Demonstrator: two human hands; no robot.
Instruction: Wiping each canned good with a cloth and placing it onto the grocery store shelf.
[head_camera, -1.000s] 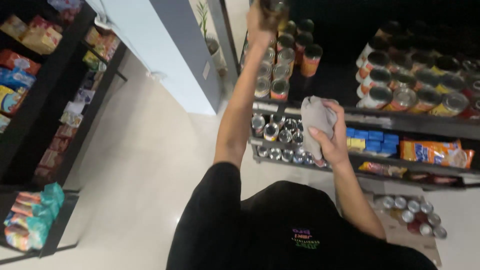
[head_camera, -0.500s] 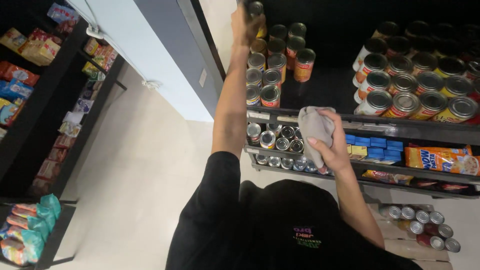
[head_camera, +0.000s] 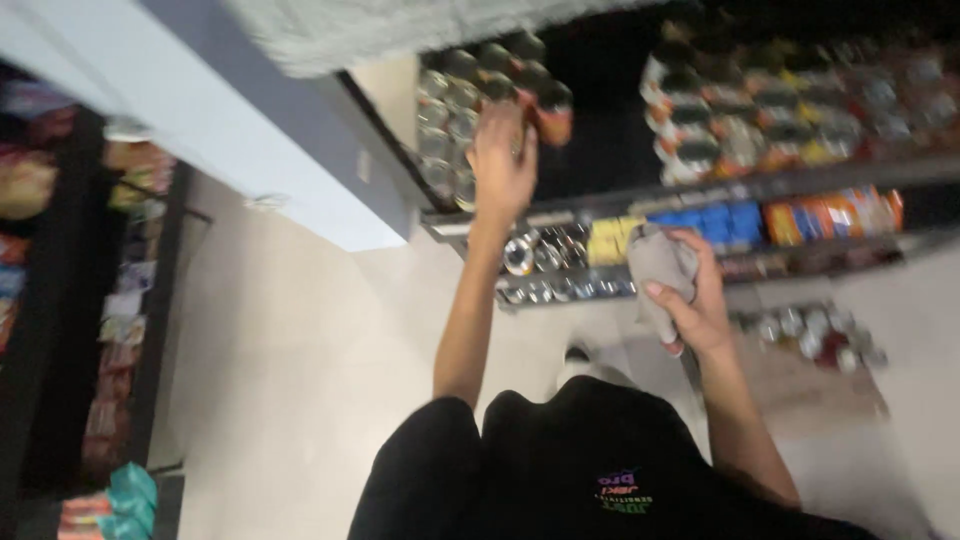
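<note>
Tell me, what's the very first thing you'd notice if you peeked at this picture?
Probably the left hand stretched up to the rows of cans stacked on the top shelf. Next, the right hand lower down, gripping a bunched grey cloth in front of the shelf of blue and yellow packets. The picture is blurry, so small details are hard to tell.

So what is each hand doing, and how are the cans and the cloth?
Left hand: raised, touching stacked cans.
Right hand: closed around cloth.
Crumpled grey cloth: bunched, held.
Stacked metal cans: upright on black shelf.
Low cans: standing near floor.
</note>
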